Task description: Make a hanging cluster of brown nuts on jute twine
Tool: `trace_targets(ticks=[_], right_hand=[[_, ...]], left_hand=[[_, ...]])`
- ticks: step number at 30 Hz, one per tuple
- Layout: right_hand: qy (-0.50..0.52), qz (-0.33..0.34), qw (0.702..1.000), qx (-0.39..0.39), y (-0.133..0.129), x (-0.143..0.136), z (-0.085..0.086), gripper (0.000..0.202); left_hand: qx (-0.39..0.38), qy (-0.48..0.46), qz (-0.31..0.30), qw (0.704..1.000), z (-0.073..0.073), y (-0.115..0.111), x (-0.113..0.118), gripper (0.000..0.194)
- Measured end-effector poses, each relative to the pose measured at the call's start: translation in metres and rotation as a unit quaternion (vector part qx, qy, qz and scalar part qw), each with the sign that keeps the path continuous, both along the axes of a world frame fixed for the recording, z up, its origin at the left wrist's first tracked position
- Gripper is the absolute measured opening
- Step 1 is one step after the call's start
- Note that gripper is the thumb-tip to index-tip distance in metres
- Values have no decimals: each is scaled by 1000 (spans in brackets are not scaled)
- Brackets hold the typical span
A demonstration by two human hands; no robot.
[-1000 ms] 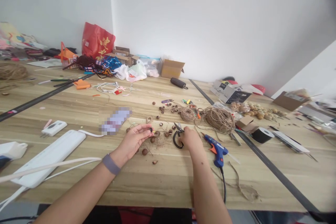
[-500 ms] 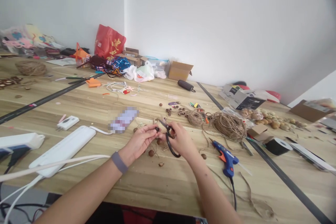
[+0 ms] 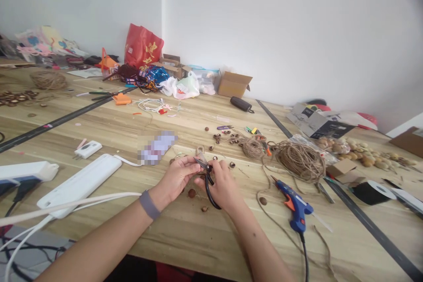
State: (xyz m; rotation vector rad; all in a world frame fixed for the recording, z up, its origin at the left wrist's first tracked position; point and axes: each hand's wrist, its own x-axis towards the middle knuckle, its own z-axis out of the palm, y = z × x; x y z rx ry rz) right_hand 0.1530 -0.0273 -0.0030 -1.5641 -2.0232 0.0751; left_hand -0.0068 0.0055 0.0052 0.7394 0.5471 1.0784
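My right hand (image 3: 223,185) is closed on a pair of black-handled scissors (image 3: 208,189), whose blades point left to the fingertips of my left hand (image 3: 180,174). The left fingers are pinched together around a small dark nutshell, now mostly hidden behind the blades and fingers. Just below my hands, a round brown nut (image 3: 191,193) and a broken shell piece (image 3: 205,209) lie on the wooden table (image 3: 185,238). Several open half shells (image 3: 233,139) are scattered beyond my right hand, beside a small coil of twine (image 3: 253,147).
A blue glue gun (image 3: 297,211) lies to the right with its cord running forward, near a large twine coil (image 3: 300,161). To the left are a white power strip (image 3: 81,185) and cables. Bags and a cardboard box (image 3: 234,84) line the wall.
The scissor blades have swung down and leftward onto the left fingertips, over the nutshell that showed there before. My right hand has shifted slightly lower, and the view has turned a little left.
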Motion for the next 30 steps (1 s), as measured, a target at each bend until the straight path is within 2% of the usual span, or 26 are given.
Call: trace_targets(ticks=[5,12,18,30], right_hand=[[1,-14,999,-29,-3,-3,3,39],[-24,-23,998,-46,-6,-7,5,25],[-41,-49,998,-29,-7,-9,5,25],[-115,-80,984,-106,-10,-16,14,31]], left_hand=[[11,12,2,1000,1,-1,0,23],[20,48,22,998,-2,-2,2,24],[38,56,32,997,-2,-4,3,24],[48,73,37,995,-3,-5,3,21]])
